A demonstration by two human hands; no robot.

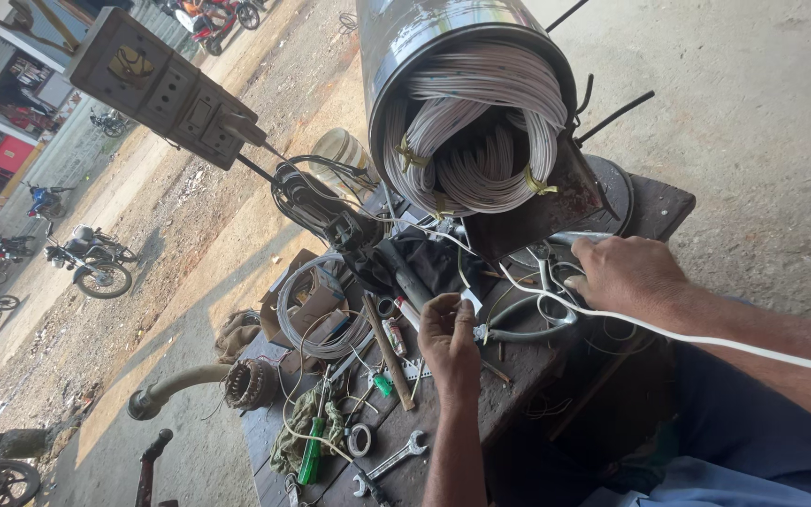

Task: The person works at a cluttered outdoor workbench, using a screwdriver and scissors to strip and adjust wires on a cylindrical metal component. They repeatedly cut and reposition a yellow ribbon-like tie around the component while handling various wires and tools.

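A big metal motor casing (405, 38) lies on its side on the workbench (654, 202), its open end packed with white wire windings (471, 122) bound by yellow ties. My left hand (448, 340) sits just below it and pinches a small white piece at the end of a thin wire. My right hand (626, 272) is closed around a white wire (753, 349), which runs back over my forearm. It rests beside the looped handles of metal shears (527, 314). My trousers (753, 441) fill the lower right.
The bench holds a loose wire coil (316, 324), a green-handled screwdriver (312, 455), a tape roll (360, 438), spanners (396, 458) and a small stator (251, 383). A switch board (166, 89) hangs above. Motorcycles (96, 268) stand on the dirt street at left.
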